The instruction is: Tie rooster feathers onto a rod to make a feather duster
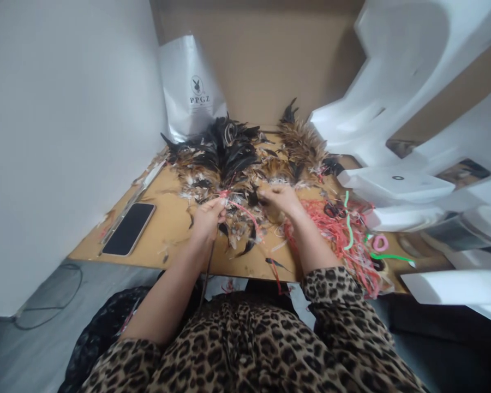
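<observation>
Pinched on a red string [240, 209], left hand [208, 218] holds feathers [231, 161] bunched, while right hand [281, 199] closes on them alongside, steadying the bundle.

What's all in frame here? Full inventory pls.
feathers: one loose heap, black, brown and white, table centre
pink string: one, pink, over the feathers
phone: one, black, table's left side
bag: one, silver, upright behind the feathers
string heap: one, red-pink, right of the hands
green strips: a few, green, on the string heap
foam pieces: several, white, far right
table: one, tan, beneath everything
left hand: one, pinching the pink string
right hand: one, fingers in the feathers
</observation>
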The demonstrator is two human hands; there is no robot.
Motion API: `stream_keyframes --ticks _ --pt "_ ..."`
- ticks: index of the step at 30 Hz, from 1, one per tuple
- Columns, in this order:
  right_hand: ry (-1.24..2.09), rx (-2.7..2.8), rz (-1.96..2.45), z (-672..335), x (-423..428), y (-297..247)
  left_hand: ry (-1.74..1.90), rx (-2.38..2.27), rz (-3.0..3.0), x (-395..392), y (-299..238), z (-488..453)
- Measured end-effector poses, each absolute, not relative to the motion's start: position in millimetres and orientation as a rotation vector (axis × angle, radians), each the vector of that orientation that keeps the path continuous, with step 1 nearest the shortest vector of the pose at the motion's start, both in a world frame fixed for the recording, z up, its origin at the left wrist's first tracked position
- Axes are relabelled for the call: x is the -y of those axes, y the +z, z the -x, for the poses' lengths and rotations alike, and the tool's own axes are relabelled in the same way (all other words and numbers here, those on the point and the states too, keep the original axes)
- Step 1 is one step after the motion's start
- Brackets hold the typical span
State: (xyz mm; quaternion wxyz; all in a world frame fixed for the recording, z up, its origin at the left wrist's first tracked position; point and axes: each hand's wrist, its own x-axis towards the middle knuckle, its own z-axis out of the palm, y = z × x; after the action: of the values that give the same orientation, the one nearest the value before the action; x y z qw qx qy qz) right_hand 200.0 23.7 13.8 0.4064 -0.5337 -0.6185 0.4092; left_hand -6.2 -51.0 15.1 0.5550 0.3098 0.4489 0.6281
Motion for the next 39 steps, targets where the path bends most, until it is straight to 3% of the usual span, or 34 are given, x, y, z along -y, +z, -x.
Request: stream_keyframes --ticks 3,6,15,19,21,31,39 --pt "0.501 1.505 1.658 -240 -53 8 1.484 -1.072 -0.715 50 15 6" --pt "0.232 1.413 1.926 -267 -74 0 1.484 -1.064 -0.737 51 16 2" --pt "0.171 1.471 2.237 -271 -92 -20 1.493 -1.075 -0.730 54 19 4" --pt "0.192 1.391 2.171 -276 -94 -27 1.499 -1.060 -0.714 53 19 6" --pt "0.303 1.293 2.012 -280 -94 -25 1.507 -1.047 -0.701 52 19 7" --pt "1.512 0.948 0.880 -235 -45 28 1.470 -1.039 -0.724 48 14 -2" --pt "1.795 1.089 0.729 -147 6 28 1.459 -1.020 -0.725 54 19 -5"
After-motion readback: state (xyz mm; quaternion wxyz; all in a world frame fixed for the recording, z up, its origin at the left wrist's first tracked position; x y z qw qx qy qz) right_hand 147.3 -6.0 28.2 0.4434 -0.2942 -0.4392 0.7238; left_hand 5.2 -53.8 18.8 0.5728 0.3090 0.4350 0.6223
